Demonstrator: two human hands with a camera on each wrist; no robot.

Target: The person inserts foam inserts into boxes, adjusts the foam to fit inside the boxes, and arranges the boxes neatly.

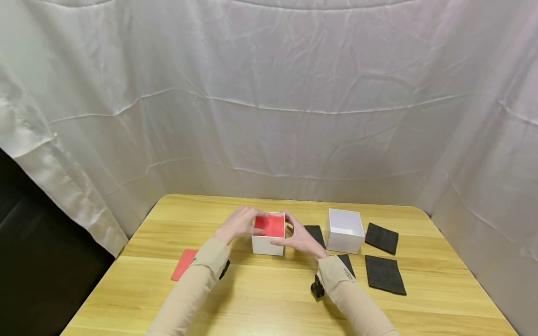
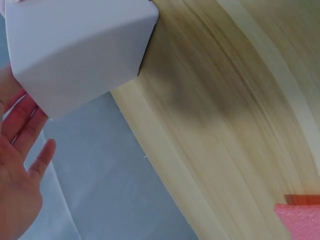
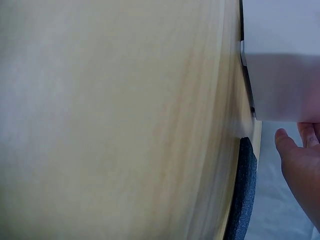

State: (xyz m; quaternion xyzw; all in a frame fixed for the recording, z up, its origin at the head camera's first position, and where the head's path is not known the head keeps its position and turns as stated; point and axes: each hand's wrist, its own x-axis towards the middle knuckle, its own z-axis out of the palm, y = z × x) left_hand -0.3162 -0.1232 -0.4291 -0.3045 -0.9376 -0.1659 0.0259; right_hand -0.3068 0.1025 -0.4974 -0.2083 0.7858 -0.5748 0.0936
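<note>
A white open-topped box (image 1: 267,246) stands near the middle of the table, with a red foam sheet (image 1: 273,226) inside it. My left hand (image 1: 240,222) comes over the box's left side, its thumb and fingers spread at the red foam. From the left wrist, its fingers reach past the rim, with the little finger extended outside. My right hand (image 1: 300,239) holds the box from the right, thumb on the front wall and fingers toward the back corner. In the right wrist view the box (image 3: 285,85) hides part of that hand.
Another white open-topped box (image 1: 344,238) stands to the right. Black foam sheets lie around it, one (image 1: 381,238) at its right, another (image 1: 385,275) nearer, and two partly hidden by my right arm and hand. A red foam sheet (image 1: 183,264) lies by my left forearm. Pale curtains (image 1: 294,116) surround the table.
</note>
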